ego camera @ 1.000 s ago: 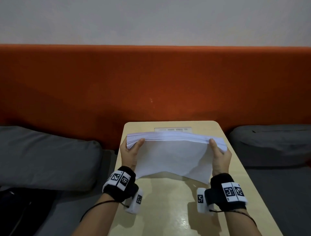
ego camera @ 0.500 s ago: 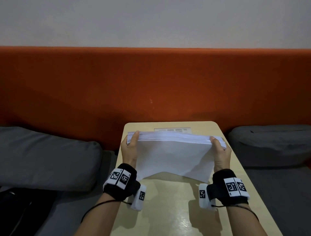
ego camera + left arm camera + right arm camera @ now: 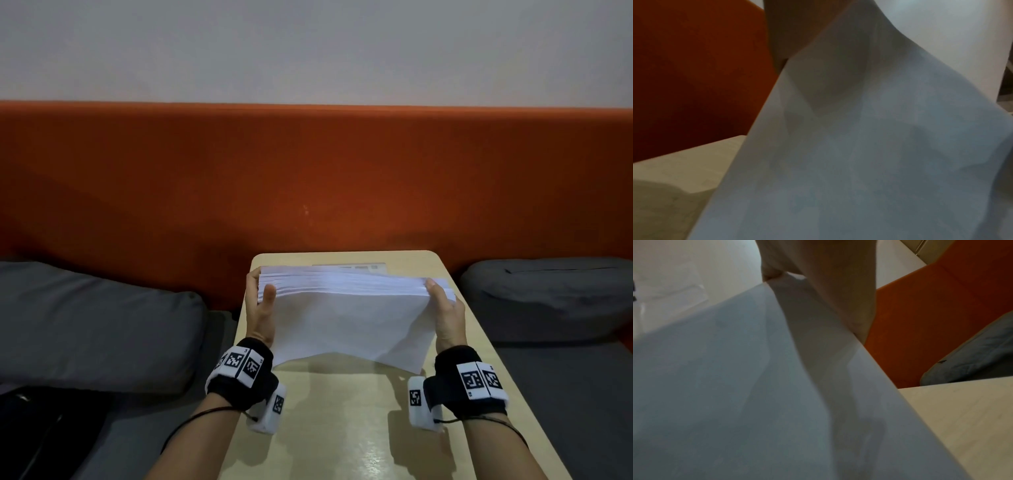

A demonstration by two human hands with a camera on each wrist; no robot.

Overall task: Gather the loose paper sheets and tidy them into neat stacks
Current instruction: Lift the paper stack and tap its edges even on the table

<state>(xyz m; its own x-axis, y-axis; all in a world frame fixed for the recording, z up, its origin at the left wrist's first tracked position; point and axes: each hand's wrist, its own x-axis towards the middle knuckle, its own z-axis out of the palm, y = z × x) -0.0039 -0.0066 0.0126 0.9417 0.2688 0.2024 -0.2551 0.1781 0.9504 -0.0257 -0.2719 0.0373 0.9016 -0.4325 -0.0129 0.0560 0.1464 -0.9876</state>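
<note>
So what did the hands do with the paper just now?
The left hand slid its thumb from the front sheet up onto the top edge of the paper stack, and its fingers wrapped round the left end. The sheets look squarer now. The right hand still grips the other end, and the stack still stands on the table.

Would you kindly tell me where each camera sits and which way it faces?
Head: worn on the head, looking forward and down at the paper stack on the table; left hand, right hand and forearms show.
Left wrist: under the paper, looking along it; fingers show.
Right wrist: mirrored; fingers show.
Shared: all see the paper, table and orange backrest.
</note>
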